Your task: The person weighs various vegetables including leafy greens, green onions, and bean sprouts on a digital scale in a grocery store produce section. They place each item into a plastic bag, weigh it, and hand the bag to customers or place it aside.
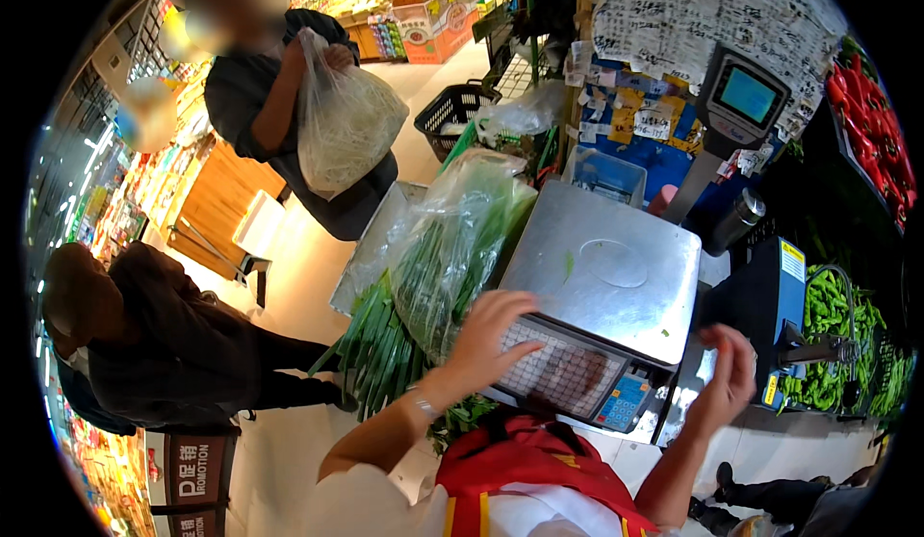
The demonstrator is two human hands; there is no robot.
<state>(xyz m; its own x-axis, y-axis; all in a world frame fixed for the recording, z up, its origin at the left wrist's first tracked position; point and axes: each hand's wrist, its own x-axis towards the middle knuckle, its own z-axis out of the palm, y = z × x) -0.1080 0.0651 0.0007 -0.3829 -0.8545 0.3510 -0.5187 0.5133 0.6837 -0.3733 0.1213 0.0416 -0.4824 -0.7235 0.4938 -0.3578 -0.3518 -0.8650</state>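
Observation:
In front of me stands a weighing scale with a bare steel pan (606,272), apart from a few green leaf scraps. My left hand (491,337) is over the near left corner of its key panel (563,369), fingers spread and holding nothing. Off the pan's near right corner, my right hand (724,375) is raised with loosely bent fingers and nothing visible in them. A blue keypad (624,400) lies between the hands. Left of the scale, long green scallions (380,345) lie partly inside a clear plastic bag (462,234). A lit display (749,94) tops the scale's pole.
A person (279,104) across from me holds a full clear bag (346,133) of pale contents. Another person (164,335) stands at the left. Beside the scale are a blue-black machine (770,316), a dark bottle (739,219), green peppers (837,340) and red peppers (871,133).

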